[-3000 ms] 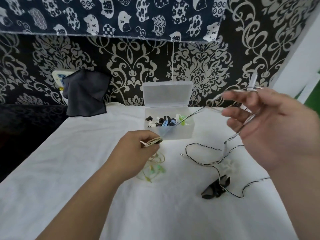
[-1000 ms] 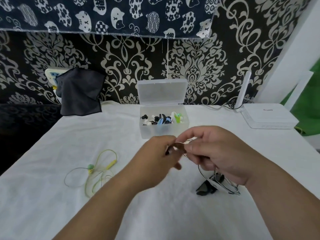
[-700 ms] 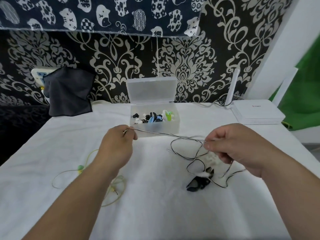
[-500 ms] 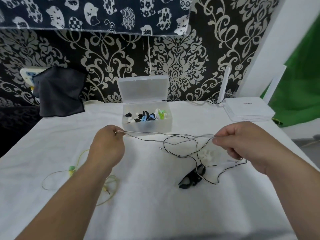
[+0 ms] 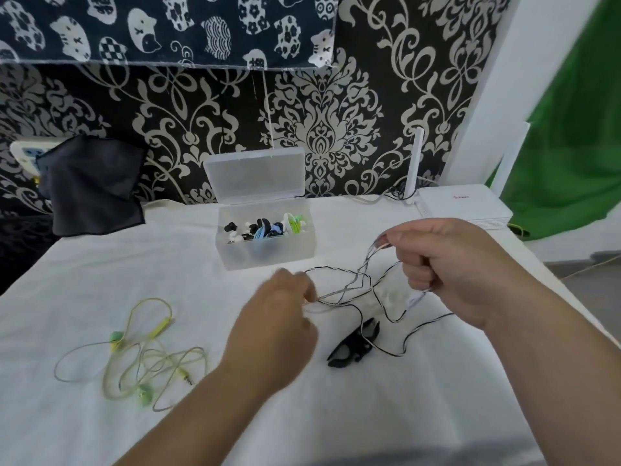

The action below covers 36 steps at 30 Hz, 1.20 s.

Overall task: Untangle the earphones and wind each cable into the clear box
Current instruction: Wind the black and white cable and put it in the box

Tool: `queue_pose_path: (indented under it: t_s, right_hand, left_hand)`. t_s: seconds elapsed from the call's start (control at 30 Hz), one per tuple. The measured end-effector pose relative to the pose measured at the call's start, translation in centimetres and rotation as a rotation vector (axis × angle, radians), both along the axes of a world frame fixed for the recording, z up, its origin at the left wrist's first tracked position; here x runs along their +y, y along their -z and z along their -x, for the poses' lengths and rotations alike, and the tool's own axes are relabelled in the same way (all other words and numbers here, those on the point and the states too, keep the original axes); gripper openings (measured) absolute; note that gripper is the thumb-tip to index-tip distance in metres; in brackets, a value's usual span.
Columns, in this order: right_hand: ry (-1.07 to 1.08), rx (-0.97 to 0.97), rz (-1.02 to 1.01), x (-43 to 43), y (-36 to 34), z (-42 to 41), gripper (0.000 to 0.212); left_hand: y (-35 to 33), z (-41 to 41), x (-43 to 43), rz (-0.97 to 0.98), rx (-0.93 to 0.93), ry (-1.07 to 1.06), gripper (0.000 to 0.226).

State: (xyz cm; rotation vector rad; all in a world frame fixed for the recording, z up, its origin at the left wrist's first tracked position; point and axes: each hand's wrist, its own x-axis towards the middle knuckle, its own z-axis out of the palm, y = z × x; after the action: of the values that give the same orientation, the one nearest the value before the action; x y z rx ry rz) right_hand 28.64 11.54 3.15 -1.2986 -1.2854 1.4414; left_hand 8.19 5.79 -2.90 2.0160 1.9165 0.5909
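The clear box [image 5: 267,255] stands open at the back centre of the white cloth, with several wound earphones inside. Just in front of it my left hand [image 5: 275,331] pinches one end of a thin black-and-white earphone cable [image 5: 349,289]. My right hand [image 5: 450,267] grips the same cable to the right, holding loops that twist between the two hands. The rest of this cable trails down to its black earbuds [image 5: 353,346] on the cloth. A yellow-green earphone [image 5: 141,351] lies in a loose tangle at the left.
A dark grey cloth [image 5: 90,186] hangs against the patterned wall at the back left. A white router [image 5: 465,208] with an upright antenna sits at the back right corner. The table's right edge drops off beside my right forearm.
My left hand has moved right toward my right hand, so the cable that was stretched between them now hangs in twisted loops. My right hand has risen slightly. The view has shifted.
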Motion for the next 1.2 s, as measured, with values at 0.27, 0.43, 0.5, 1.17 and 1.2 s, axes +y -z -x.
queue_pose_path:
  t_s: [0.27, 0.43, 0.5, 1.17, 1.2]
  right_hand:
    - [-0.034, -0.117, 0.007, -0.1, 0.1, 1.8, 0.027]
    - [-0.041, -0.127, -0.008, -0.1, 0.1, 2.3, 0.027]
    - [-0.013, -0.125, -0.011, 0.1, 0.1, 2.5, 0.025]
    - [-0.727, -0.766, -0.227, -2.6, -0.2, 9.2, 0.021]
    - [-0.711, -0.741, -0.272, -2.7, -0.3, 9.5, 0.021]
  left_hand:
    - [3.7, -3.5, -1.8, 0.025, 0.113, 0.312, 0.043]
    - [3.5, -2.5, -1.7, -0.002, 0.137, 0.301, 0.025]
    - [2.5, -1.6, -1.2, 0.036, -0.001, 0.249, 0.022]
    - [-3.5, 6.3, 0.3, -0.173, -0.891, -0.185, 0.032]
    - [-3.4, 6.2, 0.4, -0.157, -0.877, -0.160, 0.032]
